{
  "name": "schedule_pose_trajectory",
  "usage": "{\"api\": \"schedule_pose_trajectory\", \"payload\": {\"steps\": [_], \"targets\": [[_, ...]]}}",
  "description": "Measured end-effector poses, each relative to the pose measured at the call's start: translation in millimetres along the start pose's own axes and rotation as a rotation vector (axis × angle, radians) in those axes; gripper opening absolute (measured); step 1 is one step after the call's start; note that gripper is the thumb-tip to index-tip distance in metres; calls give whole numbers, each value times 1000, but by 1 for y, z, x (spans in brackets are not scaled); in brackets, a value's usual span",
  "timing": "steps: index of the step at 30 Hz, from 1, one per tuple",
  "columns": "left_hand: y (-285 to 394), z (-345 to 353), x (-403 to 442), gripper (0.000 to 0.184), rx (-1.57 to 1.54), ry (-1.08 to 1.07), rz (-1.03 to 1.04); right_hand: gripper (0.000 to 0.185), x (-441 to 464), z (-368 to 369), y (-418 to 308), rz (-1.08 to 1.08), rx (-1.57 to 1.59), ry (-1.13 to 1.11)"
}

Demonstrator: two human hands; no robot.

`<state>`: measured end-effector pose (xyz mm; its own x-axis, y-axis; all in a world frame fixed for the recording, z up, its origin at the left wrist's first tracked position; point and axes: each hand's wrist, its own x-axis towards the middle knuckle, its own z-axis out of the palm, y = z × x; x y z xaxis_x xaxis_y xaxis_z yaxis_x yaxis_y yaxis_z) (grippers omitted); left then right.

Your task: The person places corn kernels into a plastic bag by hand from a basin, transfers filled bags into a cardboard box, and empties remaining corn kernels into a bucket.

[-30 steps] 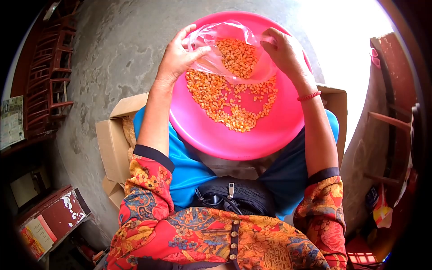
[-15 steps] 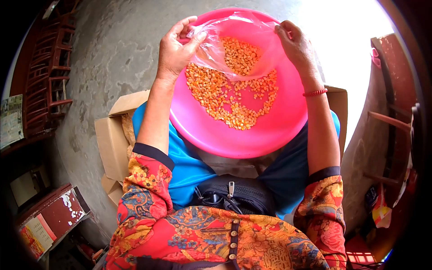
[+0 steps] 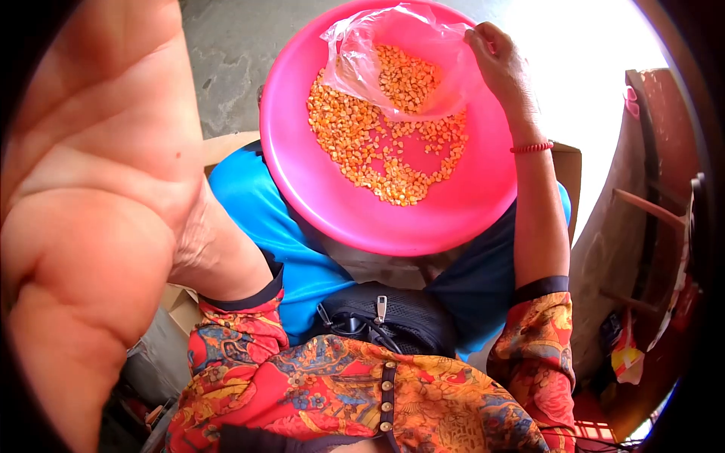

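Note:
Very near the camera, my left hand (image 3: 98,174) fills the left side with its palm showing; its fingertips run out of view, so its finger state is unclear. My right hand (image 3: 491,47) pinches the right edge of a clear plastic bag (image 3: 355,64) over the far part of a pink basin (image 3: 325,196). Orange-yellow corn kernels (image 3: 347,124) lie on the basin's bottom. More kernels show in or through the bag.
The basin rests over my lap, above blue trousers (image 3: 253,189). A black bag (image 3: 423,313) is at my waist. Cardboard (image 3: 565,181) shows beside the right leg. Dark red wooden furniture (image 3: 664,136) stands at the right.
My left hand has let go of the plastic bag and come up close to the camera. My right hand still pinches the bag. The basin appears slightly higher in view.

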<state>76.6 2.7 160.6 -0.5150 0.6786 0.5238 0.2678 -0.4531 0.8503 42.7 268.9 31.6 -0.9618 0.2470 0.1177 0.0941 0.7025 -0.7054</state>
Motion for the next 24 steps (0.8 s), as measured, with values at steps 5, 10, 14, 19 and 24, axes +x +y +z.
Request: {"api": "schedule_pose_trajectory", "payload": {"steps": [5,10,14,19,24], "targets": [[4,8,-3,46,40,-83,-55,27,0,-1,5,-74,18,6],[8,21,7,48,76,-174,-91,28,0,0,4,-58,14,7],[-1,23,-7,50,105,-228,-103,29,1,3,8,-91,24,12],[-5,29,-5,53,107,-242,-102,29,0,0,1,-76,28,10],[11,17,6,55,58,-107,-54,29,5,0,8,-79,11,23]]}}
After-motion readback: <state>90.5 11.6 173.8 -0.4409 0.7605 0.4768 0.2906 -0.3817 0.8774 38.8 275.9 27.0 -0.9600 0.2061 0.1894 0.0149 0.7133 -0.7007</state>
